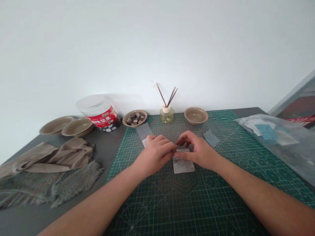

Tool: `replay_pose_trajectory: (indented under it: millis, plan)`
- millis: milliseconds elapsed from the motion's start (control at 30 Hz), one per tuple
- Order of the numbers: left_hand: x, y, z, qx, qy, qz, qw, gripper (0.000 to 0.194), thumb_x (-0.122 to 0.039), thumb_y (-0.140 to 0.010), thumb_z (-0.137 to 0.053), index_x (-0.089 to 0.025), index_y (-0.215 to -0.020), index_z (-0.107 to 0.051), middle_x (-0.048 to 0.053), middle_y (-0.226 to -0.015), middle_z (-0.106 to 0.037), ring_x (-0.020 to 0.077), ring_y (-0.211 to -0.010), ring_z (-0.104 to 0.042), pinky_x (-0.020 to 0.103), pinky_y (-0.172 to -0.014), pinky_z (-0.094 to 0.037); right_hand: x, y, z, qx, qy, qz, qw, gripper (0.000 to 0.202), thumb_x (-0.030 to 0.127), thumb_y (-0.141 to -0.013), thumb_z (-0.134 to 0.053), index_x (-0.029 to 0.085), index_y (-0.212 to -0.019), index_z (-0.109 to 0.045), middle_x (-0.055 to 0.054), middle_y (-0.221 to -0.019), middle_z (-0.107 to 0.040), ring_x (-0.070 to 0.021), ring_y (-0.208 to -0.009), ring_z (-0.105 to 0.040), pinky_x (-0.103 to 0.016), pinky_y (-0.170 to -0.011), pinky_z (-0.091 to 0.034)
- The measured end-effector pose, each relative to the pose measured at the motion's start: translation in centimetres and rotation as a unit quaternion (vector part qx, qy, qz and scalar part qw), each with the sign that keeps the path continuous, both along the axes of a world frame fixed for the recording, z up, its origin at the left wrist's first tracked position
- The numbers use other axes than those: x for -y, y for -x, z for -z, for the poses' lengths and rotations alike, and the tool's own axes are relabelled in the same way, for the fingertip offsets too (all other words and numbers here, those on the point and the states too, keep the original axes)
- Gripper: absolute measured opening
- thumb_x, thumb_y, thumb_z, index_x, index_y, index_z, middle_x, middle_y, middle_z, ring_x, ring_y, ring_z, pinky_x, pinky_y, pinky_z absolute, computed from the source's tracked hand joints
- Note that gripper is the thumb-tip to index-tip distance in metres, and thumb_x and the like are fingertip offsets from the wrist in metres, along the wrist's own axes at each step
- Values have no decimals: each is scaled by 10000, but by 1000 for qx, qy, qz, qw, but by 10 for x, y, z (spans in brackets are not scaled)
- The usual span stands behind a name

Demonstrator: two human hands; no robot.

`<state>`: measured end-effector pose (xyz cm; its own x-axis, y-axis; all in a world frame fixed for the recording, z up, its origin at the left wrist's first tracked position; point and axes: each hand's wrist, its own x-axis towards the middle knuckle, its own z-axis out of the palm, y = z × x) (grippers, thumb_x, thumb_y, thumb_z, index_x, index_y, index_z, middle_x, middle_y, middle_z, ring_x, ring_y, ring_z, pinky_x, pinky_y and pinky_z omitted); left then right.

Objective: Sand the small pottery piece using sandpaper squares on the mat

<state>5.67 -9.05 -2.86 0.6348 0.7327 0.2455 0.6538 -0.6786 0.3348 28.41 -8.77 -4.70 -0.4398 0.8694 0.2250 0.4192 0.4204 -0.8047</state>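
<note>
— Head view: how to read left hand (155,153) and right hand (199,151)?
— Curled, meeting at the tips; cannot tell whether grasping anything.
— Where to find the grey square (184,167)?
— On the green cutting mat (157,206), partly hidden by right hand.

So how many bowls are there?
4: the leftmost bowl, a second bowl beside it, a third bowl with small pieces right of the jar, and the rightmost bowl right of the bottle.

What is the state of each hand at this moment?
Left hand: partly curled; whether it holds anything cannot be told.
Right hand: curved over the grey square; its grip cannot be told.
</note>
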Motion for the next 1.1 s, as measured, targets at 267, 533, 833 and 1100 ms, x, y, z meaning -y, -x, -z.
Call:
replay_pose_trajectory:
  millis: [267, 533, 833, 1100]
  plan:
    - [-14, 11, 4, 108, -13, -157, 982, 150, -324, -976, -534, -226, -1058, -612, 25, -948, -689, 203, -902, -626, 381, -881, -408, 0, -11, -1, 213, -10, -22, 977, 682, 367, -656, -877, 232, -1263, -597, -74, -1106, -663, -302, -1039, -573, -453, -898, -435]
    - [-17, 17, -1, 113, -3, -151, 982, 225, -171, -946, -390, -206, -864, -597, 33, -902, -618, 198, -865, -590, 350, -809, -435, 7, -9, -17, 27, 80, 2, 996, 94, 254, -830, -691, 210, -912, -676, 7, -815, -674, -170, -725, -606, -274, -632, -440]
    - [-28, 40, -2, -122, 59, -123, 983, 458, -495, -831, -653, -244, -1213, -625, 96, -1113, -591, 330, -1116, -535, 474, -931, -421, 1, -10, -13, 96, -41, 79, 991, 67, 238, -860, -686, 234, -923, -708, 9, -854, -710, -168, -730, -628, -293, -672, -439]
    - [-18, 58, -3, -175, 74, -134, 973, 563, -548, -825, -679, -292, -1315, -574, 113, -1185, -588, 350, -1176, -504, 487, -961, -380, -6, -20, -13, 166, -225, 65, 958, 270, 192, -941, -592, 266, -1187, -678, -82, -1182, -688, -290, -1111, -570, -477, -967, -420]
